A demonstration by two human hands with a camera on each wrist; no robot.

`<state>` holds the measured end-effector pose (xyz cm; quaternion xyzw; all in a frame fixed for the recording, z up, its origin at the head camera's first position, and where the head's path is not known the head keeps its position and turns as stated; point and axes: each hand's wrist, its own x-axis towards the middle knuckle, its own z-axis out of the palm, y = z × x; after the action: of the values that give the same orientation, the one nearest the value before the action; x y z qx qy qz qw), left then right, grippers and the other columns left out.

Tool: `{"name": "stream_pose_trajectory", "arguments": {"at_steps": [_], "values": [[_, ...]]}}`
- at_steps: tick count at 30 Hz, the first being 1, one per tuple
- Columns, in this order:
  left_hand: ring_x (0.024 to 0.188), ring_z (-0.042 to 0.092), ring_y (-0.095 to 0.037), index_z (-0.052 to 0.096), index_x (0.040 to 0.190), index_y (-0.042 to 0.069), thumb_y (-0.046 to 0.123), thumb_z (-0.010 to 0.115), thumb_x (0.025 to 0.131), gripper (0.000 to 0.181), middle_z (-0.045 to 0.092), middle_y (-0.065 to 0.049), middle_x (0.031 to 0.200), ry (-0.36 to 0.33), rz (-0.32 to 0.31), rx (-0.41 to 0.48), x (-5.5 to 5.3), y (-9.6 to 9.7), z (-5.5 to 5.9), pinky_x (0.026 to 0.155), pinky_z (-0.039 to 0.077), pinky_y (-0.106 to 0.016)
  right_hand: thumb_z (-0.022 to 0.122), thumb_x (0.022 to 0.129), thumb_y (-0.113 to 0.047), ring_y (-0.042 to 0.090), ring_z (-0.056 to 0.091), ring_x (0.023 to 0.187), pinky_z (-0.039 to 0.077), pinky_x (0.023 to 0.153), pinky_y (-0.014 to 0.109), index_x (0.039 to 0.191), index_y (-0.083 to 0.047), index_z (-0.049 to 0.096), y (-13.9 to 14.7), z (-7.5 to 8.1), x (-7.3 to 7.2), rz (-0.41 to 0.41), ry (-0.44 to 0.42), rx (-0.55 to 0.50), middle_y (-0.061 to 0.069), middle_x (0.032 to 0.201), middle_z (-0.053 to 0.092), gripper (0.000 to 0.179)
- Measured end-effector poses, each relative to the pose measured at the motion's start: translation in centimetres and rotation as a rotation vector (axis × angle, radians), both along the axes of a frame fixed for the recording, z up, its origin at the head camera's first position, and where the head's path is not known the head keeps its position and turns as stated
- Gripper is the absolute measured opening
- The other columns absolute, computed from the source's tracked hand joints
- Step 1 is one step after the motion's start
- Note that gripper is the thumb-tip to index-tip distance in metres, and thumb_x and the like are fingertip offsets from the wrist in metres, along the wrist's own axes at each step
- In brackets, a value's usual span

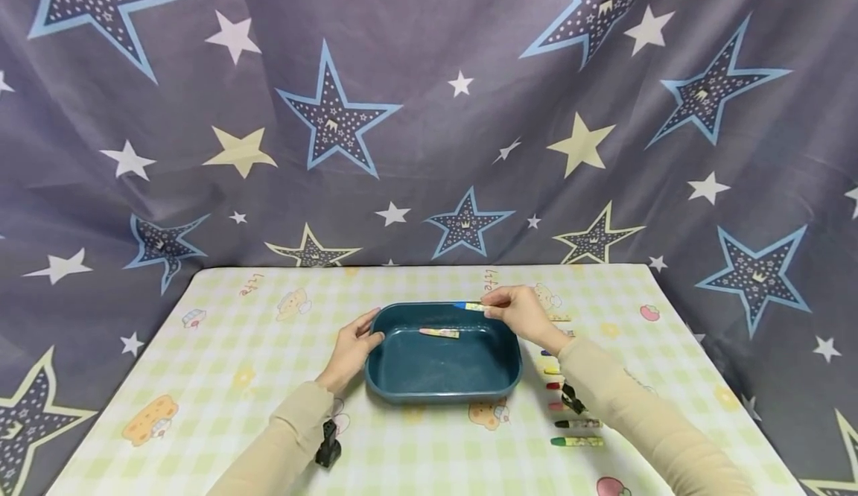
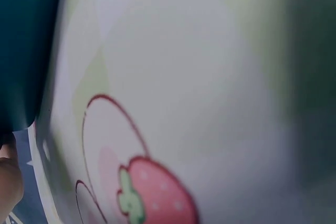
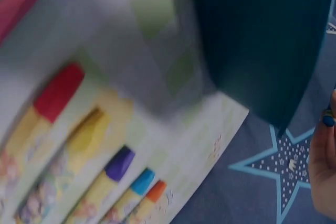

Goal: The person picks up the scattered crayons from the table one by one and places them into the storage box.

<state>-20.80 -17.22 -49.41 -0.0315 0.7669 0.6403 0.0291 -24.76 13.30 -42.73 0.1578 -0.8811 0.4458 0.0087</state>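
A dark teal rectangular basin [image 1: 436, 373] sits on the table, with one pinkish-tipped crayon [image 1: 439, 333] lying inside near its far wall. My left hand [image 1: 351, 347] grips the basin's left end, thumb over the rim and fingers along the outside. Between thumb and fingers, my right hand [image 1: 523, 313] pinches a blue crayon [image 1: 471, 306] above the far right part of the rim. In the right wrist view that hand [image 3: 323, 166] and the crayon's blue end [image 3: 328, 119] show at the right edge. The left wrist view catches only a bit of the left hand [image 2: 9, 182].
Right of the basin lies a column of several crayons, among them a green crayon [image 1: 578, 442], a black crayon [image 1: 578, 424] and a red crayon [image 3: 60, 93]. My right forearm passes over part of it. A checkered cloth [image 1: 221, 377] covers the table; a starry curtain [image 1: 429, 146] hangs behind.
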Motion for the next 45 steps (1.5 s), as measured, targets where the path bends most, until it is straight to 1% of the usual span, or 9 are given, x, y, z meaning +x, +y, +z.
{"name": "stream_pose_trajectory", "arguments": {"at_steps": [5,15,21,24,27,31,36,39,45], "values": [[0.123,0.048,-0.028,0.042,0.137,0.008,0.006,0.054,0.088,0.051,0.048,-0.018,0.135,0.002,0.002,-0.008,-0.2,0.0,0.3,0.099,0.043,-0.039,0.071,0.075,-0.002,0.018,0.066,0.078,0.055,0.066,0.023,0.093,0.000,0.072,-1.1,-0.8,0.5,0.015,-0.008,-0.010,0.012,0.091,0.071,0.018],[0.125,0.046,-0.027,0.040,0.139,0.006,0.006,0.055,0.088,0.053,0.046,-0.016,0.137,-0.012,-0.003,0.007,-0.4,0.1,0.1,0.100,0.041,-0.037,0.072,0.074,-0.002,0.015,0.066,0.075,0.054,0.064,0.021,0.090,-0.007,0.073,-3.5,-2.9,0.8,0.000,-0.021,-0.046,0.007,0.088,0.071,0.017],[0.125,0.044,-0.029,0.040,0.138,0.004,0.003,0.054,0.088,0.052,0.045,-0.019,0.137,-0.040,-0.015,0.008,0.3,0.2,1.8,0.100,0.041,-0.039,0.075,0.071,-0.004,0.012,0.064,0.073,0.053,0.062,0.020,0.085,-0.011,0.074,-4.5,-4.0,0.6,-0.047,-0.044,-0.036,0.003,0.081,0.071,0.015],[0.124,0.045,-0.031,0.039,0.138,0.003,0.003,0.053,0.088,0.052,0.045,-0.021,0.136,-0.029,-0.024,-0.001,0.6,0.4,2.6,0.099,0.042,-0.039,0.075,0.070,-0.004,0.014,0.064,0.073,0.053,0.062,0.022,0.084,-0.011,0.074,-4.8,-4.4,0.6,-0.029,-0.060,-0.040,0.004,0.081,0.070,0.016],[0.123,0.045,-0.033,0.038,0.138,0.001,0.002,0.053,0.088,0.053,0.045,-0.023,0.135,-0.016,-0.029,-0.009,0.8,0.5,2.8,0.098,0.044,-0.040,0.076,0.068,-0.002,0.015,0.065,0.073,0.054,0.061,0.022,0.083,-0.009,0.074,-5.0,-4.7,0.5,-0.002,-0.080,-0.053,0.006,0.081,0.070,0.017],[0.124,0.044,-0.034,0.038,0.139,0.001,0.002,0.053,0.088,0.053,0.044,-0.023,0.136,-0.028,-0.027,-0.007,1.0,0.4,2.7,0.097,0.044,-0.040,0.077,0.066,-0.001,0.014,0.066,0.069,0.053,0.059,0.021,0.080,-0.008,0.074,-5.4,-5.2,0.4,0.016,-0.074,-0.032,0.006,0.078,0.071,0.016],[0.125,0.044,-0.033,0.038,0.139,0.002,0.003,0.053,0.088,0.053,0.044,-0.022,0.137,-0.028,-0.019,0.005,1.2,0.5,2.9,0.099,0.042,-0.040,0.079,0.065,-0.003,0.010,0.066,0.068,0.052,0.060,0.021,0.078,-0.010,0.074,-5.6,-5.6,0.1,0.039,-0.029,0.056,0.002,0.075,0.071,0.015],[0.125,0.044,-0.031,0.039,0.139,0.003,0.003,0.053,0.088,0.052,0.044,-0.021,0.137,-0.033,-0.017,0.014,1.1,0.6,2.8,0.100,0.041,-0.040,0.079,0.065,-0.005,0.009,0.065,0.068,0.052,0.061,0.023,0.076,-0.012,0.074,-5.6,-5.7,0.1,0.023,-0.012,0.104,0.000,0.074,0.071,0.014],[0.125,0.045,-0.030,0.040,0.138,0.006,0.004,0.055,0.088,0.053,0.045,-0.019,0.136,-0.025,0.000,0.019,0.2,0.2,0.8,0.100,0.042,-0.039,0.079,0.065,-0.004,0.009,0.066,0.069,0.053,0.065,0.025,0.077,-0.011,0.074,-5.6,-6.0,0.0,0.018,0.023,0.132,-0.001,0.074,0.071,0.015]]}}
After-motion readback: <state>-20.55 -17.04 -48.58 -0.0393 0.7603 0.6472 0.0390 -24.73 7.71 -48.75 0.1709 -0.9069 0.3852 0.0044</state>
